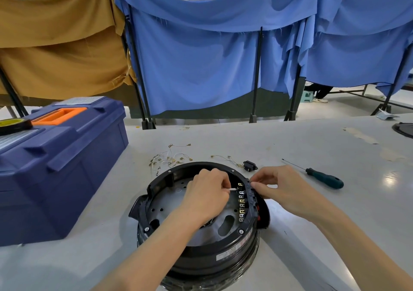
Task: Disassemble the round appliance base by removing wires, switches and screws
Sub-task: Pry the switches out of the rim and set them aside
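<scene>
The round black appliance base [201, 252] stands open side up on the grey table, right in front of me. Inside its right wall runs a row of brass terminals [241, 203]. My left hand [206, 193] reaches inside the base and pinches a short white wire end [232, 189] pointing at the top terminals. My right hand [277, 185] pinches the black switch strip [252, 195] on the rim from outside. Removed wires [172, 157] lie in a loose pile behind the base, with a black socket part [249, 165] beside them.
A green-handled screwdriver [321, 176] lies to the right of the base. A dark blue toolbox [55, 156] with an orange handle fills the left side, a tape roll [13, 124] on top. Blue and tan cloth screens hang behind the table. A black round part [404, 128] sits far right.
</scene>
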The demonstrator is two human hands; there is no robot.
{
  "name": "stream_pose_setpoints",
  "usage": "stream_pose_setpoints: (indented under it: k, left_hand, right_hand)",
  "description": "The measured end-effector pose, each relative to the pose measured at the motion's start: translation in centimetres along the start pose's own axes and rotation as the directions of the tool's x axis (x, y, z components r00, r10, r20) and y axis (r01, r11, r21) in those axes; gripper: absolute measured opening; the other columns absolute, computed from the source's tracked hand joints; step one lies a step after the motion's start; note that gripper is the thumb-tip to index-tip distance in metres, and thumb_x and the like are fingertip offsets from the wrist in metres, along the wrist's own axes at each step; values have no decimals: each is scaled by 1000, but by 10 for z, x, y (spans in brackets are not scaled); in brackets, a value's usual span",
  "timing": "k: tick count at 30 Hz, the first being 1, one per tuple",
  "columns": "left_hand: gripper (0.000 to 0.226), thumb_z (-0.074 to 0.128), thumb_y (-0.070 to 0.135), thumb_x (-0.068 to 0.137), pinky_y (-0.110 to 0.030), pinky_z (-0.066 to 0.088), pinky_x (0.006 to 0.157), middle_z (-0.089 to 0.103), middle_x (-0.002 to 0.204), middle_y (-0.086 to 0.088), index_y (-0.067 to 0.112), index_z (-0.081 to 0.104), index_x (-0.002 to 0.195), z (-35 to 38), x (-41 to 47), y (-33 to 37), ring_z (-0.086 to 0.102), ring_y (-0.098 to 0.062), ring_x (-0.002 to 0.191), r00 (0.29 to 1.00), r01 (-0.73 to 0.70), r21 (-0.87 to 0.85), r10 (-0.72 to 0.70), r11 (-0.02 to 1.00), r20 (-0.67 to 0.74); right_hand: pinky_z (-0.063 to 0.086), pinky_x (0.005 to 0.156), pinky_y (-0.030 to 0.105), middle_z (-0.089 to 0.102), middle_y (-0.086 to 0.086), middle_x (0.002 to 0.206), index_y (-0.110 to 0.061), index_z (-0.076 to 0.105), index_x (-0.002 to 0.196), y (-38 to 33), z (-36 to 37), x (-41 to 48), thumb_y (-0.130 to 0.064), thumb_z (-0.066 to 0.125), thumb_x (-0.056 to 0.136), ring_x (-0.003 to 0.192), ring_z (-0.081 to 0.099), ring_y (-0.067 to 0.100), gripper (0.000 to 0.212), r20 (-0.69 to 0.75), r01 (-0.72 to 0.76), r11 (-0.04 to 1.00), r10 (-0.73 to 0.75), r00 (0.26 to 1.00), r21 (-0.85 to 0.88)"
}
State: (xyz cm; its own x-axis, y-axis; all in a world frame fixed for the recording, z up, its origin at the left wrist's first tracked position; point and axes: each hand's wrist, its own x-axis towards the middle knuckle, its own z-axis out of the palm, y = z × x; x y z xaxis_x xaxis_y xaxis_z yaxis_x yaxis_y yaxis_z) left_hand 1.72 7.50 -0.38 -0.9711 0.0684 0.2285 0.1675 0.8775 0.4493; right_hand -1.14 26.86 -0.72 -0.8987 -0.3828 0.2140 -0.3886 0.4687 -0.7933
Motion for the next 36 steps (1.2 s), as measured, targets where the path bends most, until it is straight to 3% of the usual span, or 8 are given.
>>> stream_pose_setpoints:
  k: [4,12,17,20,23,29,36]
  left_hand:
    - [17,52,17,88,-31,36,71,63,102,-3,22,65,98,1,0,2,56,-25,98,999,-38,94,41,995,-25]
    - [19,51,15,88,-32,32,73,63,103,-4,21,65,100,4,1,3,53,-25,102,998,-42,109,46,993,-43]
    - [19,51,15,87,-31,32,70,64,101,-4,21,66,97,5,1,4,55,-25,98,996,-53,114,61,992,-65]
    - [22,51,16,83,-34,33,68,65,100,-9,19,65,98,9,3,14,56,-30,97,993,-100,169,109,981,-46]
    - [23,51,17,82,-33,31,69,64,101,-7,21,67,99,12,6,12,54,-29,99,996,-66,110,72,992,-52]
    - [17,53,18,86,-31,32,69,64,100,-5,23,65,96,12,5,6,55,-27,99,997,-56,107,61,993,-39]
    - [17,50,18,91,-32,38,72,65,104,-1,22,63,102,4,3,-5,57,-23,100,999,-3,81,6,997,-37]
  right_hand:
    - [59,76,28,73,-2,81,-15,72,84,1,1,-2,-14,67,89,83,70,8,7,-15,-7,998,8,1000,55]
    - [56,72,23,75,2,84,-8,73,88,7,1,-3,5,64,87,84,70,12,15,13,-57,982,56,998,178]
    - [55,80,25,76,-1,91,-26,69,109,8,1,-3,-8,69,87,92,70,11,27,53,-74,963,62,997,259]
    - [53,87,27,76,-5,94,-27,71,105,8,7,-1,-10,74,83,96,69,6,28,33,-67,965,61,998,254]
    - [52,81,22,77,-5,95,-24,73,101,9,9,-1,-9,75,82,96,70,6,25,25,-71,952,66,997,297]
    - [55,81,20,76,0,102,-14,73,107,12,-2,-3,-6,76,80,100,70,11,28,126,-108,931,68,990,348]
    - [57,73,20,76,12,89,-2,77,88,16,-1,-1,-14,79,75,85,74,24,18,50,-129,907,119,992,401]
